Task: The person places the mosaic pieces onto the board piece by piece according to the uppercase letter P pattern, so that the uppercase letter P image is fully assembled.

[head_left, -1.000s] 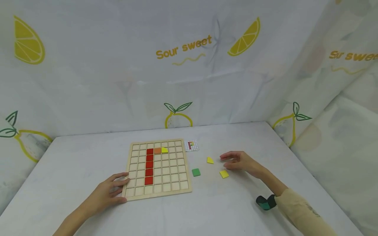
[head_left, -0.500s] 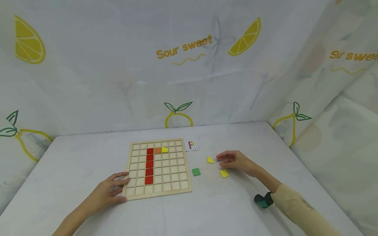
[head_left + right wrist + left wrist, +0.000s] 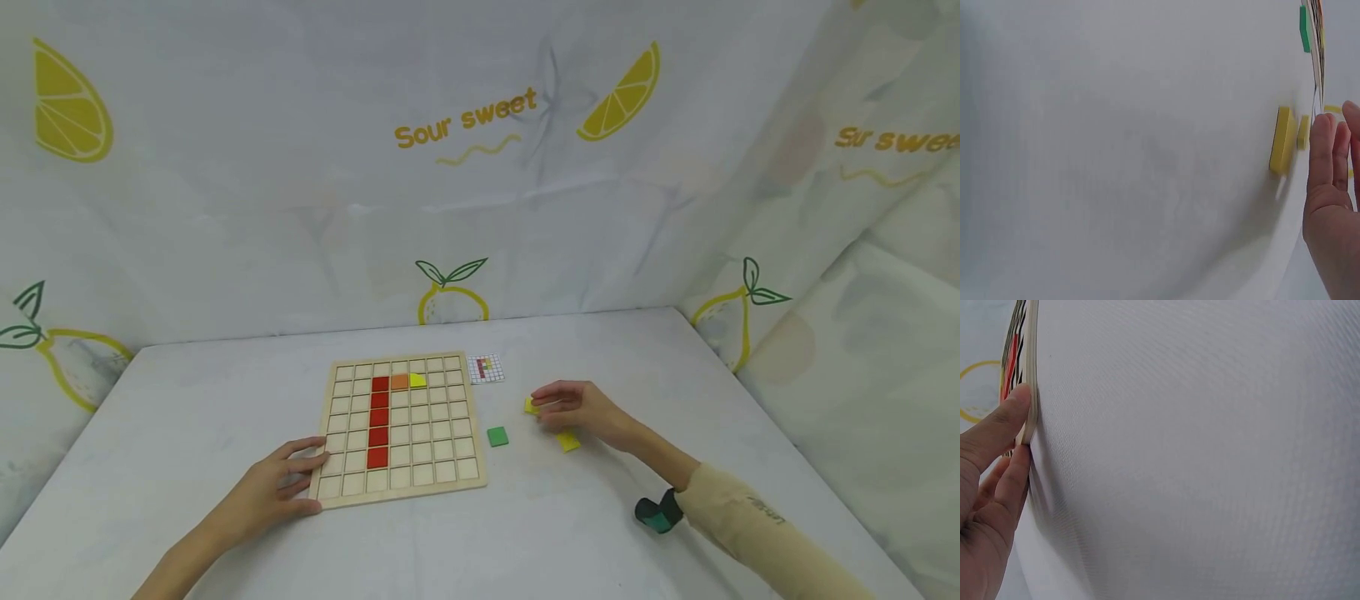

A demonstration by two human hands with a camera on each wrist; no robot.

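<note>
My left hand (image 3: 266, 492) grips the near-left corner of a square wooden grid board (image 3: 444, 475), its thumb and fingertips at the edge. Set in the board are a column of several red tiles (image 3: 378, 417), an orange tile (image 3: 400, 381) and a yellow tile (image 3: 417, 380) with a slanted corner. My right hand (image 3: 588, 414) hovers low over the table, fingers loosely extended and apart from the thumb. Its fingertips overlap a yellow cut-corner tile (image 3: 529, 406) in the head view. A yellow square tile (image 3: 570, 442) lies partly hidden beneath this hand.
A green square tile (image 3: 497, 437) lies right of the board. At the board's far-right corner is a small printed pattern card (image 3: 486, 368). A dark green strap (image 3: 658, 513) hangs by the right sleeve. A lemon-print cloth (image 3: 480, 208) stands behind the white table.
My right hand has moved left, from beside the yellow tiles until its fingertips cover part of the cut-corner one. The left hand and board have stayed put.
</note>
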